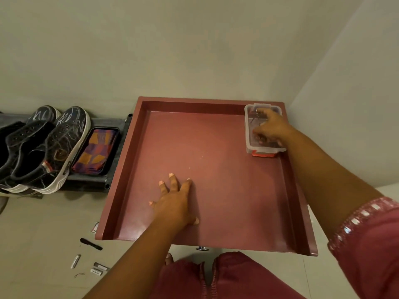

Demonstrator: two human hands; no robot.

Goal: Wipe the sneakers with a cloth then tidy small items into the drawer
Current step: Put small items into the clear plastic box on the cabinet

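Drawer (216,169) floor mostly bare; clear box (264,147) tucked against far-right corner.

Drawer (216,190): reddish-brown painted board, smooth, semi-matt, showing faint scuffs and specks and reflecting a soft sheen near the middle. Box (262,147): clear glossy plastic with red plastic clips. Sneakers (58,147): dark fabric uppers looking matt, white rubber soles looking smooth. Cloth (97,151): woven, patterned orange and purple, matt, lying folded. Floor (43,223): pale, smooth, catching slight gloss. Sleeve (367,244): pink fabric, trim glinting.
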